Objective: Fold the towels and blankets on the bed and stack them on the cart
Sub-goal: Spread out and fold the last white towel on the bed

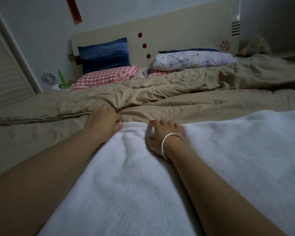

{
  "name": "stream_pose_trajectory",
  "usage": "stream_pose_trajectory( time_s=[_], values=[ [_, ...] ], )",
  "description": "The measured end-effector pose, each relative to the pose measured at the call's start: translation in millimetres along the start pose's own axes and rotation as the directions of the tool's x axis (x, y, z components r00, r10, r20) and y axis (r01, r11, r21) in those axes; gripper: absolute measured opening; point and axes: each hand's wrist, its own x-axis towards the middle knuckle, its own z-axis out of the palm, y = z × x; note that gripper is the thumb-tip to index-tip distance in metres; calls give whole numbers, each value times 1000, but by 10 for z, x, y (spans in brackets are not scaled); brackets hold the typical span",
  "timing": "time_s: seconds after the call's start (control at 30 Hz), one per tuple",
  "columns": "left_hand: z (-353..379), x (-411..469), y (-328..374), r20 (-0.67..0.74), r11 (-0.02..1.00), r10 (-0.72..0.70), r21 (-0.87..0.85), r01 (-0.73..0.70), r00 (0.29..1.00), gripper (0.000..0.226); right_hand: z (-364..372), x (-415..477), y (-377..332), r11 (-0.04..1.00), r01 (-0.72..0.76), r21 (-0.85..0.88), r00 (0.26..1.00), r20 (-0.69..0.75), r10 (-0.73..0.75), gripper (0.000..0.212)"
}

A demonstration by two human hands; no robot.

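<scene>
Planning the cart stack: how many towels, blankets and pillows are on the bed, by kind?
Towels: 1, white towel
Blankets: 2, tan blanket, floral blanket
Pillows: 2, blue pillow, checked pillow
Total: 5. A third pillow may hide under the floral blanket.

A home bedroom: rumpled bed [160, 92], cream headboard [177, 31], checked pillow [106, 77] (small fan [48, 79] alongside).

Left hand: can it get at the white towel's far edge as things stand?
Probably yes. The left hand is at the far edge of the white towel, fingers curled there; nothing covers that edge, and the tan quilt lies beyond it.
</scene>
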Motion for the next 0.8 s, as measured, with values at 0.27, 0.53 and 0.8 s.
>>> stream_pose_trajectory(
  time_s=[0.27,0.53,0.8],
  values=[
    [19,28,9,-8,892,-351,301,338,936,24,-174,60,-164,995,94,-14,991,-96,-95,44],
    [329,2,-94,310,792,-431,-320,520,847,75,-330,173,259,978,-132,-164,968,190,163,47],
    [105,-250,16,80,710,-553,-475,520,829,13,-377,81,292,906,-227,-356,949,126,288,49]
  ],
)
